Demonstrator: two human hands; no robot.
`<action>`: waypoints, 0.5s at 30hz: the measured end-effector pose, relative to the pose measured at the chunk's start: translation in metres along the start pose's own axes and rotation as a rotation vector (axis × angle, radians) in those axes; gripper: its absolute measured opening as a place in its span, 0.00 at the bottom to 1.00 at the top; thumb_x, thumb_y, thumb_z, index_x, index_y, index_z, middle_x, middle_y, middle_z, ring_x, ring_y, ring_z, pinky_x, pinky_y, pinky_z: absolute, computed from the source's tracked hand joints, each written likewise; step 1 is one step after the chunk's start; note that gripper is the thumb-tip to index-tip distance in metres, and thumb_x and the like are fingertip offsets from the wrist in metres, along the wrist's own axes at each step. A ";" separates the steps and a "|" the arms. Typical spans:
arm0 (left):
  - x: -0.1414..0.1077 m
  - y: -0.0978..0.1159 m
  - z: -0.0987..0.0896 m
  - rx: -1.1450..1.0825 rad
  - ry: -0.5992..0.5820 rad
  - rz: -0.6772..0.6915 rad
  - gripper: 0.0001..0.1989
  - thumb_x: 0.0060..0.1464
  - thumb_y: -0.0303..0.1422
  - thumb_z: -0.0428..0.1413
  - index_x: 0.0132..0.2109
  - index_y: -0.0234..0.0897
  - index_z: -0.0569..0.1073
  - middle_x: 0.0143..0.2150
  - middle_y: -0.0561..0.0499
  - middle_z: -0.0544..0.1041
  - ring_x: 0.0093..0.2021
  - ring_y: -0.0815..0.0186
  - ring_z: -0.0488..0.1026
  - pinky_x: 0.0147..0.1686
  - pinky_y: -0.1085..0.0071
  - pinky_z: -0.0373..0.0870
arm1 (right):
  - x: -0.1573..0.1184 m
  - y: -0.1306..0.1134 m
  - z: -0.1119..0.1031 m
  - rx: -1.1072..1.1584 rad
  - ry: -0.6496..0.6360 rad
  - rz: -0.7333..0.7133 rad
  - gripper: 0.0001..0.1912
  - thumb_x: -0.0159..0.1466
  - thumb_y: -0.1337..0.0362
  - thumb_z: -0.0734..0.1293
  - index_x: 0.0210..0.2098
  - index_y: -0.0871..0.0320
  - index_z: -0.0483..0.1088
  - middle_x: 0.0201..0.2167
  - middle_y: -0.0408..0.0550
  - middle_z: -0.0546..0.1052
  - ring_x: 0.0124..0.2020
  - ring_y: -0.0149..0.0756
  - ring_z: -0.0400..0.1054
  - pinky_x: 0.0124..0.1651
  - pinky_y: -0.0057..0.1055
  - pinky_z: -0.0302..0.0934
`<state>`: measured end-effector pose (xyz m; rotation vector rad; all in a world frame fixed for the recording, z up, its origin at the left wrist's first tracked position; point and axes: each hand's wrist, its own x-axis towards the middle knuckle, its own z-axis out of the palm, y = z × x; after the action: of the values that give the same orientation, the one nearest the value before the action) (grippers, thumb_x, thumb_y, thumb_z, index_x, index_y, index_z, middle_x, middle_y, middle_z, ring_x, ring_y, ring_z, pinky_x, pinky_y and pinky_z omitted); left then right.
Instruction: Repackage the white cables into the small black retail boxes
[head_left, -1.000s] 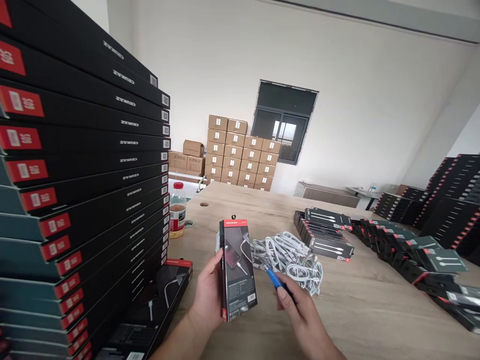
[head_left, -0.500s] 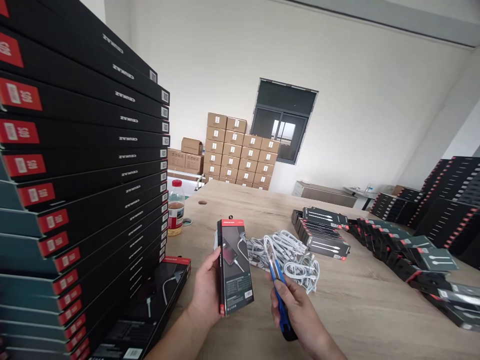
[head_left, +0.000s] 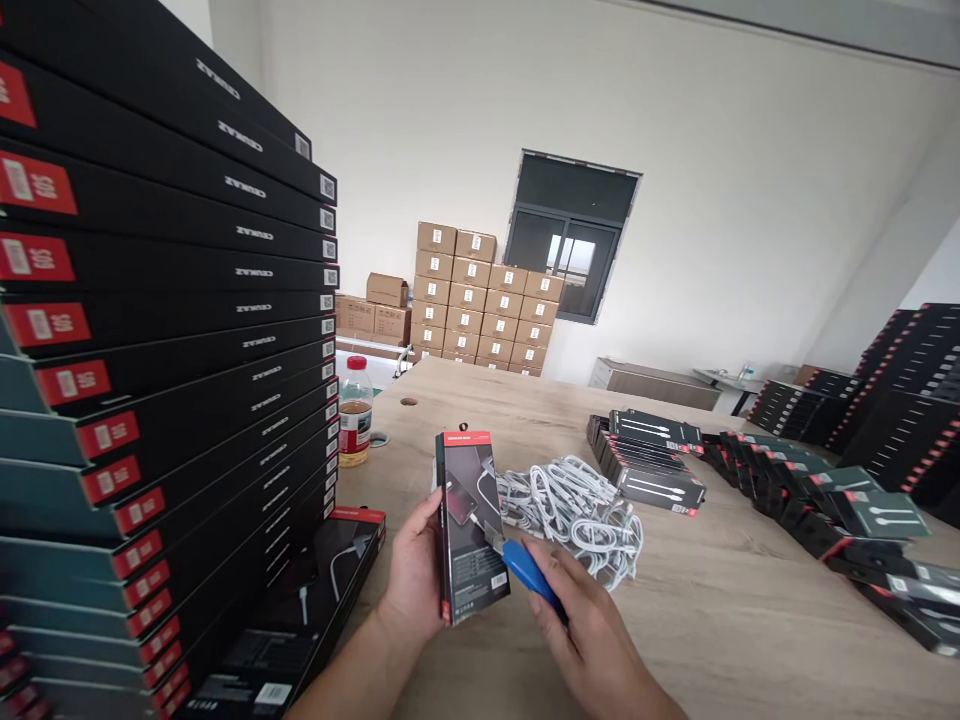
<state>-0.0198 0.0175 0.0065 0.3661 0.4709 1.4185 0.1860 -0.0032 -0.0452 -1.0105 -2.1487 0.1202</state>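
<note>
l hand (head_left: 411, 572) clasps slim box (head_left: 466, 515) by its left edge, lower ctr of frame, r hand (head_left: 585, 620) wraps blue cutter (head_left: 531, 578); box prob light, stiff card, bit slick, dents easily, best held by long edges.

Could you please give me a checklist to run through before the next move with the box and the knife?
1. Black charging-cable box held: ok, the left hand grips its left side.
2. Blue-handled utility knife held: ok, in the right hand.
3. Left thumb away from the knife's tip: ok, it lies at the box's left edge, the tip nearer the right.
4. Tip touching the box: cannot tell; it overlaps the printed face from this view.
5. White cables off the box's front: ok, they lie beyond it on the tabletop.
6. Bottle closed: ok, red cap on.
</note>
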 end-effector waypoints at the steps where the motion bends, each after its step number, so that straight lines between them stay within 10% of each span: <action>1: 0.000 0.000 0.000 -0.006 0.004 -0.001 0.15 0.60 0.38 0.55 0.46 0.32 0.79 0.35 0.43 0.83 0.34 0.54 0.81 0.40 0.59 0.77 | 0.000 -0.001 0.000 -0.017 0.008 -0.010 0.26 0.72 0.62 0.59 0.69 0.49 0.59 0.59 0.54 0.75 0.57 0.45 0.72 0.57 0.40 0.70; 15: -0.001 0.000 0.000 -0.004 0.012 0.015 0.13 0.59 0.38 0.55 0.41 0.33 0.78 0.33 0.44 0.82 0.29 0.59 0.79 0.34 0.64 0.76 | 0.003 -0.006 -0.007 0.032 -0.035 0.002 0.22 0.71 0.63 0.61 0.64 0.50 0.66 0.44 0.51 0.76 0.44 0.42 0.75 0.46 0.37 0.73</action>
<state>-0.0205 0.0165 0.0065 0.3588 0.4765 1.4368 0.1850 -0.0066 -0.0361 -0.9985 -2.1708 0.1742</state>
